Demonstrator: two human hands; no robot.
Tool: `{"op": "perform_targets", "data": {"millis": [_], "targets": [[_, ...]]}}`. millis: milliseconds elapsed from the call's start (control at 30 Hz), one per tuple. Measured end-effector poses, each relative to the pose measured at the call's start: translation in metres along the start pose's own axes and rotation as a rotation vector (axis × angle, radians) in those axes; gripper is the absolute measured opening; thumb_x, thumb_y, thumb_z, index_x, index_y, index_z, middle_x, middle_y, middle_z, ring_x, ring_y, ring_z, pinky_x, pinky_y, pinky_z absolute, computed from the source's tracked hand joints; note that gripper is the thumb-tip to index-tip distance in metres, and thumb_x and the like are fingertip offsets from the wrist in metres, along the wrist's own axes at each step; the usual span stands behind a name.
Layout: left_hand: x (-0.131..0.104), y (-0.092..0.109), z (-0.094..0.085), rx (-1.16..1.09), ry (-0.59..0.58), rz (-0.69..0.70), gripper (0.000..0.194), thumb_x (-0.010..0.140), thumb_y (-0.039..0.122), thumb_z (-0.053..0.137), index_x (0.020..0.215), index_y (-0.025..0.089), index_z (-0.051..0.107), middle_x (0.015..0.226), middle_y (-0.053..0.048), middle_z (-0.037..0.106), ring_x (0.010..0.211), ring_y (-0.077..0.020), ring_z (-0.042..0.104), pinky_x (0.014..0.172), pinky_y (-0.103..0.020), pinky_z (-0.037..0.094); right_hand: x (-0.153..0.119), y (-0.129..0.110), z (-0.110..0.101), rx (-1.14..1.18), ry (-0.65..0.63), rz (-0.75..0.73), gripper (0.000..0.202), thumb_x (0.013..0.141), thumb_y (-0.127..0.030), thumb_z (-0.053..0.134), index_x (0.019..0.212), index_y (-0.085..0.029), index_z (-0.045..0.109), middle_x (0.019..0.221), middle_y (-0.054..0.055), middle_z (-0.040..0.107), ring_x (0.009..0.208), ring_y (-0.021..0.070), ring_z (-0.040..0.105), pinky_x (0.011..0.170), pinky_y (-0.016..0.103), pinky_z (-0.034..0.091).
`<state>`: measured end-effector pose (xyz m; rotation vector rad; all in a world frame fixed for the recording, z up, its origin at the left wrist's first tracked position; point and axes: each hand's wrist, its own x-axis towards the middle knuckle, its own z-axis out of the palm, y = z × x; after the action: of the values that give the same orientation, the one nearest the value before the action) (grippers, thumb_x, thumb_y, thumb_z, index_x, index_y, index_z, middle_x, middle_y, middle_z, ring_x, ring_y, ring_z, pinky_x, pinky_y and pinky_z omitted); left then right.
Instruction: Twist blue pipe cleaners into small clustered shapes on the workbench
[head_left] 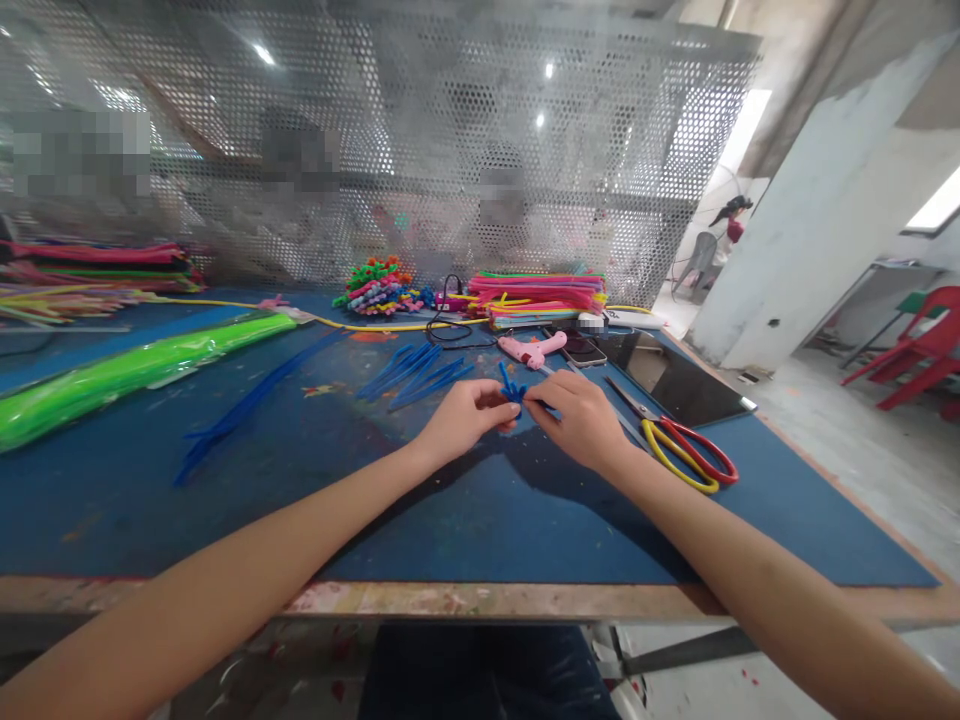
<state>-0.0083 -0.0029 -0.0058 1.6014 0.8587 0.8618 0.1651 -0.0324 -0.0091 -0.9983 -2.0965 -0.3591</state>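
Between my hands, just above the table, is a small bunch of bent blue pipe cleaners (513, 391). My left hand (474, 410) pinches it from the left between thumb and fingers. From the other side my right hand (576, 415) grips it with fingertips closed together. Several short blue pipe cleaners (412, 374) lie fanned out beyond my left hand. A bundle of long blue pipe cleaners (251, 408) rests farther left. Close behind my hands sits a pink glue gun (531, 348). Scissors (686, 452) with one yellow and one red handle lie beside my right forearm.
A bright green packaged bundle (150, 372) stretches across the left side. Along the back are a colourful pipe-cleaner bunch (382, 287), a pink stack (536, 297) and a yellow cord (330, 322). A phone (583, 348) and dark glossy panel (667, 375) lie right. A perforated metal screen (420, 150) stands behind.
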Motion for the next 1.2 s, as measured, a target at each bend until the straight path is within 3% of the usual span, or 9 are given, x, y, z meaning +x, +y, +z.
{"op": "perform_targets", "data": {"millis": [133, 267, 400, 567, 800, 933, 1033, 1200], "targets": [[-0.003, 0.001, 0.000, 0.190, 0.058, 0.096, 0.014, 0.068, 0.029, 0.067, 0.069, 0.017, 0.060, 0.062, -0.001, 0.067, 0.064, -0.0176, 0.063, 0.064, -0.026, 0.047, -0.001, -0.008, 0.004, 0.172, 0.036, 0.176, 0.016, 0.080, -0.016, 0.052, 0.072, -0.018, 0.066, 0.067, 0.004, 0.066, 0.063, 0.0155, 0.058, 0.060, 0.026, 0.044], [-0.003, 0.004, 0.005, -0.106, 0.110, 0.033, 0.020, 0.064, 0.029, 0.070, 0.075, 0.015, 0.062, 0.061, 0.000, 0.065, 0.060, -0.0143, 0.060, 0.063, -0.026, 0.048, -0.001, -0.018, 0.006, 0.406, 0.108, 0.415, 0.014, 0.080, -0.021, 0.055, 0.081, -0.018, 0.069, 0.074, 0.003, 0.070, 0.063, 0.0149, 0.061, 0.059, 0.025, 0.047], [-0.003, 0.005, 0.011, -0.402, 0.210, -0.013, 0.023, 0.059, 0.026, 0.074, 0.074, 0.013, 0.062, 0.063, 0.002, 0.062, 0.060, -0.0101, 0.057, 0.065, -0.024, 0.048, -0.002, -0.026, 0.013, 0.514, 0.117, 0.419, 0.022, 0.082, -0.021, 0.052, 0.098, -0.018, 0.069, 0.091, 0.006, 0.071, 0.078, 0.0172, 0.064, 0.069, 0.028, 0.049], [-0.007, 0.003, 0.017, -0.546, 0.244, 0.003, 0.023, 0.057, 0.023, 0.077, 0.071, 0.013, 0.060, 0.067, 0.002, 0.064, 0.062, -0.0089, 0.058, 0.066, -0.022, 0.047, -0.006, -0.031, 0.020, 0.583, 0.176, 0.487, 0.020, 0.081, -0.023, 0.056, 0.095, -0.019, 0.070, 0.089, 0.005, 0.070, 0.077, 0.0160, 0.063, 0.063, 0.025, 0.048], [-0.008, -0.002, 0.017, -0.523, 0.228, 0.008, 0.024, 0.059, 0.026, 0.077, 0.068, 0.013, 0.059, 0.064, 0.001, 0.064, 0.060, -0.0079, 0.057, 0.062, -0.021, 0.045, -0.006, -0.031, 0.020, 0.685, 0.201, 0.520, 0.016, 0.080, -0.021, 0.057, 0.088, -0.019, 0.071, 0.081, 0.004, 0.069, 0.071, 0.0141, 0.061, 0.063, 0.024, 0.046], [-0.006, -0.002, 0.017, -0.503, 0.235, 0.040, 0.023, 0.061, 0.027, 0.077, 0.074, 0.016, 0.061, 0.066, 0.003, 0.063, 0.061, -0.0080, 0.056, 0.058, -0.020, 0.041, -0.002, -0.035, 0.016, 0.740, 0.219, 0.641, 0.016, 0.077, -0.025, 0.061, 0.087, -0.017, 0.071, 0.083, 0.005, 0.070, 0.073, 0.0155, 0.063, 0.063, 0.025, 0.047], [-0.005, -0.003, 0.018, -0.495, 0.236, 0.029, 0.022, 0.063, 0.028, 0.075, 0.078, 0.017, 0.063, 0.070, 0.004, 0.061, 0.064, -0.0074, 0.055, 0.058, -0.019, 0.040, 0.002, -0.037, 0.014, 0.750, 0.196, 0.734, 0.019, 0.075, -0.029, 0.062, 0.086, -0.016, 0.071, 0.085, 0.006, 0.071, 0.073, 0.0169, 0.064, 0.064, 0.026, 0.048], [-0.003, -0.006, 0.018, -0.542, 0.215, -0.009, 0.020, 0.064, 0.028, 0.075, 0.077, 0.018, 0.064, 0.071, 0.005, 0.060, 0.066, -0.0066, 0.054, 0.060, -0.019, 0.039, 0.003, -0.031, 0.015, 0.754, 0.099, 0.769, 0.021, 0.076, -0.033, 0.060, 0.080, -0.015, 0.070, 0.074, 0.004, 0.069, 0.065, 0.0157, 0.060, 0.061, 0.026, 0.045]]}}
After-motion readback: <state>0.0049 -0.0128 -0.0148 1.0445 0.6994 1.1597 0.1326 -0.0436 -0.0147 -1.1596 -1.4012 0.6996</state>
